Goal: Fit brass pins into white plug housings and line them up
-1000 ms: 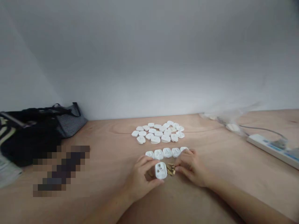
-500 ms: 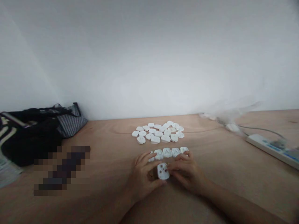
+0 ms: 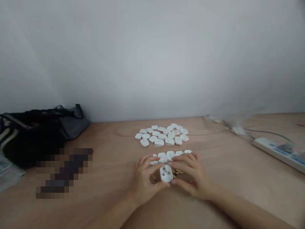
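A white plug housing (image 3: 166,178), rounded-square, is tilted with its inside facing me and brass-coloured metal pieces in its openings. My left hand (image 3: 146,178) grips it from the left, thumb at its lower edge. At its right edge my right hand (image 3: 194,175) has thumb and forefinger at the lower and upper corners, apparently steadying it. Behind the right fingers lie several brass pins (image 3: 176,172) on the table, and another pin (image 3: 153,177) shows beneath the left hand. Just beyond the hands is a row of white plug housings (image 3: 170,155), partly covered by fingers.
Farther back sits a cluster of white plug parts (image 3: 159,142). A power strip (image 3: 274,148) with a cable and a clear plastic bag (image 3: 238,122) are at right. Black and striped bags (image 3: 35,136) stand at left, near a pixelated dark object (image 3: 69,168). A wall closes off the back.
My right fingers have come away from the pinch over the housing's face and spread to its right edge, uncovering the brass pins behind. The left hand keeps its hold.
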The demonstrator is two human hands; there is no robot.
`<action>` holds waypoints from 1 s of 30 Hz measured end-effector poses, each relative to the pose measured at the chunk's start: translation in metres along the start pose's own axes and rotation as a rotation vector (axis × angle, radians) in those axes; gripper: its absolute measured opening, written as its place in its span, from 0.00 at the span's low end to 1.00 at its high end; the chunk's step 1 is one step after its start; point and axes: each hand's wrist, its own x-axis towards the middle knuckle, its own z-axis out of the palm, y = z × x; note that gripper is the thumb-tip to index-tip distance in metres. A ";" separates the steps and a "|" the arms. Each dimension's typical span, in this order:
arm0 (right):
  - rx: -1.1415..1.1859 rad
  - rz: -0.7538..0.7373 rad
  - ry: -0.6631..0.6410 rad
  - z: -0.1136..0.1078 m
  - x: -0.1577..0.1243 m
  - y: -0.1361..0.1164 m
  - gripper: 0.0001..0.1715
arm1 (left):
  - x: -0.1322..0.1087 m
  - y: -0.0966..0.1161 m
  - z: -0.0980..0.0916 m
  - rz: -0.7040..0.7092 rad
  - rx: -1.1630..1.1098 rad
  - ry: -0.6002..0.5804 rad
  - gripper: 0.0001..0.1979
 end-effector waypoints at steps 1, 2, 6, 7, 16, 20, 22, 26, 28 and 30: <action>0.002 -0.004 -0.006 0.001 0.000 0.000 0.24 | 0.000 0.000 0.000 -0.003 -0.005 -0.001 0.25; 0.008 -0.001 -0.017 0.002 -0.001 0.000 0.26 | 0.000 0.001 0.000 -0.008 -0.012 0.003 0.25; 0.074 0.085 -0.079 0.007 -0.001 0.002 0.35 | 0.001 0.002 -0.001 -0.012 -0.058 0.009 0.26; 0.097 0.104 -0.103 0.008 0.000 0.003 0.34 | 0.001 0.002 -0.001 -0.006 -0.077 0.004 0.26; 0.193 0.152 -0.135 0.009 0.005 0.001 0.26 | 0.001 0.002 0.005 0.046 -0.281 -0.099 0.28; 0.184 0.158 -0.108 0.011 0.004 -0.003 0.26 | 0.004 0.009 -0.002 0.001 -0.255 -0.137 0.25; 0.172 0.166 -0.088 0.012 0.003 -0.002 0.26 | 0.008 0.004 -0.009 -0.039 -0.242 -0.140 0.24; 0.123 0.205 -0.060 0.011 -0.003 0.002 0.24 | 0.015 -0.029 -0.026 -0.173 -0.224 -0.080 0.22; 0.104 0.233 -0.053 0.010 -0.006 0.005 0.23 | 0.016 -0.049 -0.033 -0.252 -0.255 -0.112 0.23; 0.098 0.250 -0.057 0.008 -0.008 0.007 0.22 | 0.015 -0.065 -0.037 -0.313 -0.278 -0.153 0.24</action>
